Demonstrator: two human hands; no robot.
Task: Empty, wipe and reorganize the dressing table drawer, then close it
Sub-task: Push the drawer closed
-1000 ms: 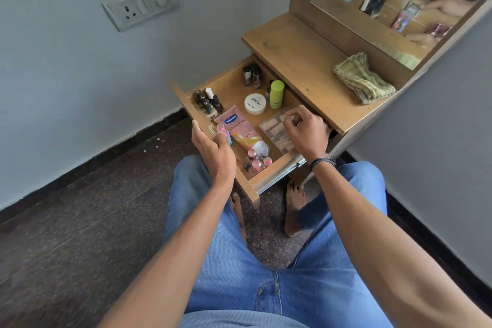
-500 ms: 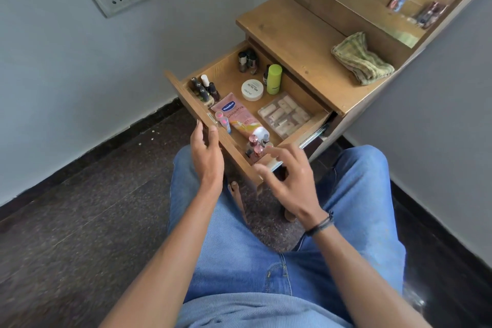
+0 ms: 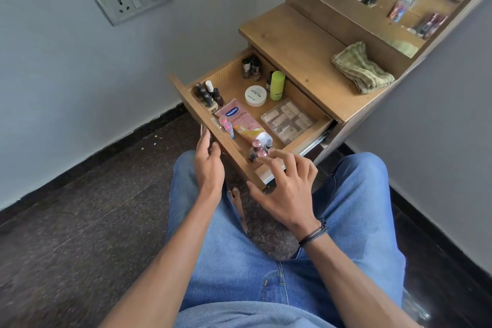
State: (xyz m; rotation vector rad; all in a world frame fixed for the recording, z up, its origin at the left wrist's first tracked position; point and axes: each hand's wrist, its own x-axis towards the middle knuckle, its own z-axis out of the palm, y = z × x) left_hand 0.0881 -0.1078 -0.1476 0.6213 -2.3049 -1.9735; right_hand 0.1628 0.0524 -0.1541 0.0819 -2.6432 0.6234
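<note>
Here, left hand (image 3: 209,168) beside drawer front (image 3: 199,114).

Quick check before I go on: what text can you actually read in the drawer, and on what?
"Vaseline": on the pink tube.
"Gluta-Hya": same tube, below the logo.
"NAIL POLISH": lid of the round white tub; its other word is blurred.
Label on the green bottle: too small to read.

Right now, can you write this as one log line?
drawer open, stocked | left hand at drawer front | right hand open over pink-capped bottles
</note>
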